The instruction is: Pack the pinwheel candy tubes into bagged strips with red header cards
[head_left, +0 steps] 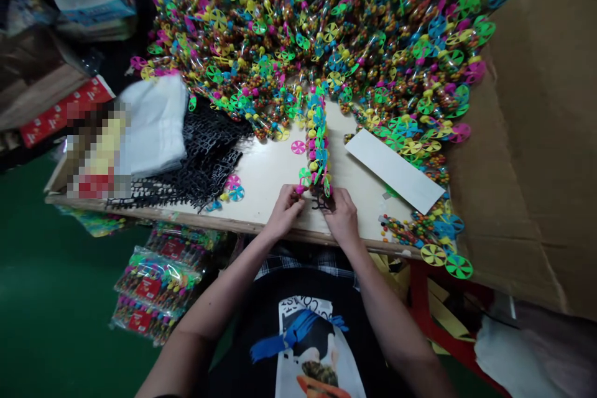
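Two rows of small candy-filled tubes with coloured caps and pinwheels (318,137) stand packed in a narrow black plastic holder (318,201), which runs away from me across the table. My left hand (285,210) is at the near left end of the rows, its fingers closed on a candy tube with a pink cap (301,189). My right hand (342,214) grips the holder's near right end, partly hiding it. Left of the rows lies a loose pink pinwheel (298,147).
A large heap of candy tubes with pinwheels (303,25) covers the far table. A white card strip (395,171) lies at right. Black plastic lattice pieces (209,149) and white bags (156,124) are at left. Filled packs (149,289) hang below the table edge; cardboard (522,137) stands right.
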Tool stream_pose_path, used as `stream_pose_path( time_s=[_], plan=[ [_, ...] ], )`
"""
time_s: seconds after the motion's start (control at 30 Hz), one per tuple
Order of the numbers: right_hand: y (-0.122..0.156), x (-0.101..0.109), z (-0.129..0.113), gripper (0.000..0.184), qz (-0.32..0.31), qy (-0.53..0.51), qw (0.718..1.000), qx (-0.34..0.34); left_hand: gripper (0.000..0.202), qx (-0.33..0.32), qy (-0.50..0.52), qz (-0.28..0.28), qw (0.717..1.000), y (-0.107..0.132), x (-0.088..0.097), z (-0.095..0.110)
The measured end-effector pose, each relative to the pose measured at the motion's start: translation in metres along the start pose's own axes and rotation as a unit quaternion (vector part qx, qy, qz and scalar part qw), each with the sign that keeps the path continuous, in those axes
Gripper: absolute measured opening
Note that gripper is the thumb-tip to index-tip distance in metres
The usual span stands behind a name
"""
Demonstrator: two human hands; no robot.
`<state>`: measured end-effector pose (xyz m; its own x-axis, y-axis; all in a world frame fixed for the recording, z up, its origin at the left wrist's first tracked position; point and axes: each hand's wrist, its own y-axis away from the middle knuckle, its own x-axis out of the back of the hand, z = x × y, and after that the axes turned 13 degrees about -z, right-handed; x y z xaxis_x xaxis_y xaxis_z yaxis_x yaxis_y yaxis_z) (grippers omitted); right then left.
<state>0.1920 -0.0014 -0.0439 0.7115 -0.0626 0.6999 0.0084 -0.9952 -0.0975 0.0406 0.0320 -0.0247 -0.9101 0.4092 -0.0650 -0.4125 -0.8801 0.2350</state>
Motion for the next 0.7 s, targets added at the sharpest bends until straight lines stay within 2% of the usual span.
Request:
stream_pose_path(
  time_s=[0.1, 0.27, 0.37, 0.57, 0.7],
  plan=[
    [0.002, -0.001, 0.0, 0.006, -0.011, -0.008, 1.0, 0.003, 0.023, -0.025, -0.034, 0.023, 0.999, 0.002, -0.002, -0.006],
    [0.003, -0.002, 0.002, 0.017, -0.009, -0.003, 1.0, 0.0, 0.032, -0.046, 0.078, 0.047, 0.995, -0.002, -0.015, -0.012],
    [0.003, -0.002, 0.002, 0.018, -0.009, 0.002, 1.0, -0.004, 0.033, -0.048, 0.106, 0.053, 0.992, -0.002, -0.017, -0.011],
    [0.003, -0.002, 0.001, 0.02, -0.019, 0.006, 1.0, -0.014, 0.031, -0.021, 0.103, 0.053, 0.993, -0.001, -0.015, -0.003],
    [0.004, -0.002, 0.001, 0.022, -0.022, 0.01, 1.0, -0.006, 0.027, -0.025, 0.09, 0.053, 0.994, -0.004, -0.017, -0.002]
  ],
)
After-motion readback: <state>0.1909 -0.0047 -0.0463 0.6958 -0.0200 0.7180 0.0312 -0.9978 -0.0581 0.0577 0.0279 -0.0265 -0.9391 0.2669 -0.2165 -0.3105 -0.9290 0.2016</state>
